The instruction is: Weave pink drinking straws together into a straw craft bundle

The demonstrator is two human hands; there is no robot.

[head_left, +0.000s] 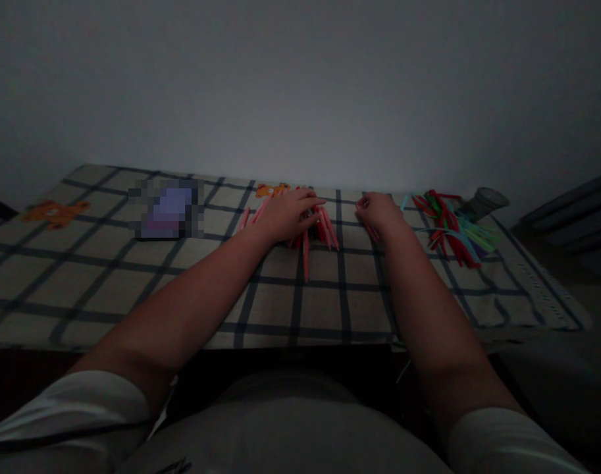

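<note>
My left hand (295, 214) lies over a loose pile of pink and red strips (327, 230), its fingers stretched out and somewhat apart. The strips fan out to both sides of it, and one points toward the table's near edge. Apart from the pile, to its right, my right hand (379, 209) is closed in a pinch. A few thin pink strips (371, 230) stick out below its fingers. How many it grips is hidden by the hand. The strips look like folded paper or straws, but the dim light blurs them.
A checked cloth (320, 316) covers the table, which stands against a pale wall. At left lies a pixelated phone-like device (169, 210). Orange bear figures (56, 214) mark the cloth. On the right are red, green and blue strips (451, 230) beside a toppled clear cup (482, 203).
</note>
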